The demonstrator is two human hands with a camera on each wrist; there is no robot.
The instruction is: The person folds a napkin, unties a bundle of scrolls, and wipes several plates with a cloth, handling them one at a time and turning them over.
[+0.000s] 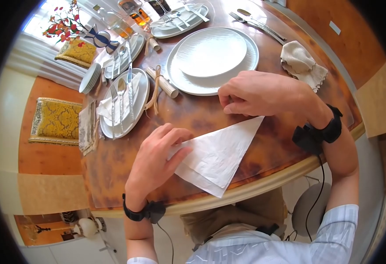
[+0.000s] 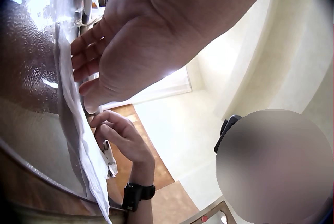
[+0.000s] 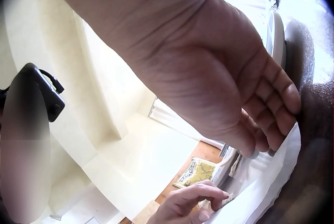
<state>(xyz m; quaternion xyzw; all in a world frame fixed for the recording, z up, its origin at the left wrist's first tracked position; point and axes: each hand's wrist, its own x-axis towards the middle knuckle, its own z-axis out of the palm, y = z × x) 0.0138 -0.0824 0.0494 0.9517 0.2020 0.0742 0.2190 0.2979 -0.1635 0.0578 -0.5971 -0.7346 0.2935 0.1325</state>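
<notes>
A white paper napkin point(image 1: 217, 154), folded into a triangle, lies on the brown round table point(image 1: 127, 176) near its front edge. My left hand point(image 1: 173, 147) presses flat on the napkin's left part with its fingers straight; the left wrist view shows these fingers point(image 2: 83, 52) lying on the napkin point(image 2: 78, 130). My right hand point(image 1: 230, 105) is curled at the napkin's upper edge. In the right wrist view its thumb and fingertips point(image 3: 261, 148) pinch that edge of the napkin point(image 3: 266, 182).
Just beyond the hands stand two stacked white plates point(image 1: 210, 57). A rolled napkin tied with twine point(image 1: 162, 81) and a plate holding cutlery point(image 1: 122, 101) lie to the left. A beige cloth napkin point(image 1: 300, 64) and forks point(image 1: 256, 24) are at the right.
</notes>
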